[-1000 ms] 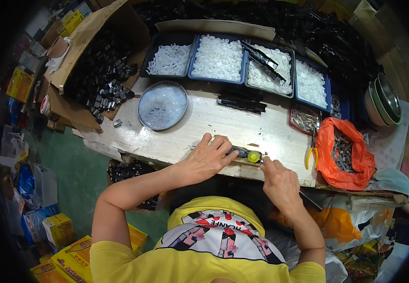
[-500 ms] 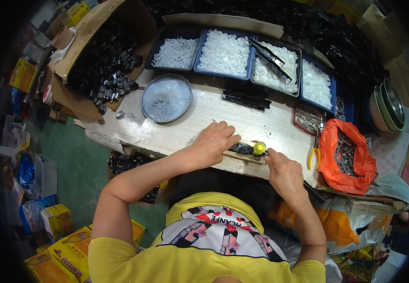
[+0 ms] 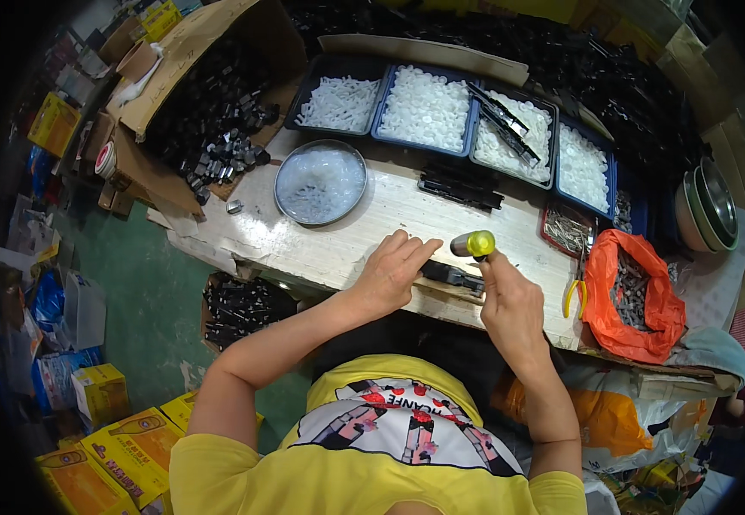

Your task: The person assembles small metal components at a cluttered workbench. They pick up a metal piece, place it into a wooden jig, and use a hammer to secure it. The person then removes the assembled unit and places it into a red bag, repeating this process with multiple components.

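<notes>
My right hand (image 3: 514,305) is closed around a small mallet (image 3: 479,244) with a yellow face, raised just above the near edge of the workbench (image 3: 321,253). Below it lies a long black plastic part (image 3: 453,275). My left hand (image 3: 389,273) is at that part's left end, its fingers bent together and pointing toward the mallet head. Whatever sits between those fingertips is too small or hidden to make out. Further back on the bench are more black plastic strips (image 3: 460,187). A round dish (image 3: 321,182) of small translucent pieces stands to the left.
Trays of white plastic pieces (image 3: 424,109) line the back. A cardboard box (image 3: 170,73) of black pieces stands at left. To the right are a red tray of metal pins (image 3: 568,230), yellow-handled pliers (image 3: 574,296), an orange bag (image 3: 597,296) and stacked bowls (image 3: 717,199).
The mallet has risen off the black part and tilted, so its side now shows. My right hand moved up with it. The whole view has shifted slightly.
</notes>
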Action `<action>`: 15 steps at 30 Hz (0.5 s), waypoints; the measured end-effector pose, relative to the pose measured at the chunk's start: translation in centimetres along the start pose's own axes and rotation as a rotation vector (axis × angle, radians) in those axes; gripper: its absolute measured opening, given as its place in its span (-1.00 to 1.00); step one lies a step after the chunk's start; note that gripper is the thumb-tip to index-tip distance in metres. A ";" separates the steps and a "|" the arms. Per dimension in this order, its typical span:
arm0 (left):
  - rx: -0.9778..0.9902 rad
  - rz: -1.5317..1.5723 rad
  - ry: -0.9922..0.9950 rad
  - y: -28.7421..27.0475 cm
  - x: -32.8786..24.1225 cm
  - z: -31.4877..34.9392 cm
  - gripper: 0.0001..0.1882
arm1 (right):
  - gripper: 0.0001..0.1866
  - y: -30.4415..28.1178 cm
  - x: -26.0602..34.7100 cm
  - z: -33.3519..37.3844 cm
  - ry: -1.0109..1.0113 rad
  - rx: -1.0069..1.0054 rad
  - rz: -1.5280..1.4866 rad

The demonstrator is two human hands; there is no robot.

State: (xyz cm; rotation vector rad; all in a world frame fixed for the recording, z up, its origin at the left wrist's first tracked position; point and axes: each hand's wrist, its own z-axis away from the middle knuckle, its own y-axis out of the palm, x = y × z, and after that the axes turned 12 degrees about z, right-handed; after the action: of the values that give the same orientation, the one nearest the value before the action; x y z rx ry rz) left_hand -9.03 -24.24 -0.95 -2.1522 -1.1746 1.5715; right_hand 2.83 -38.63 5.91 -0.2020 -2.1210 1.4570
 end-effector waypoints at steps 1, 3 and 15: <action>-0.027 0.012 -0.001 0.2 -0.2 0.2 -0.44 | -0.83 0.5 -0.2 0.0 -0.004 0.113 0.067; -0.027 0.008 -0.032 0.4 -0.3 0.7 -0.42 | -0.82 1.7 -1.0 -0.6 0.001 0.328 0.200; -0.328 0.055 -0.130 0.2 -0.2 4.2 -0.31 | -0.83 2.4 1.4 -1.8 -0.152 0.205 0.167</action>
State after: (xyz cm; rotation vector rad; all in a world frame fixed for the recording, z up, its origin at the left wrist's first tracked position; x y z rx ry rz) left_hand -12.63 -25.63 -2.62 -2.3251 -1.5209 1.6622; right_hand 2.18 -35.67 4.73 -0.1996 -2.0948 1.8280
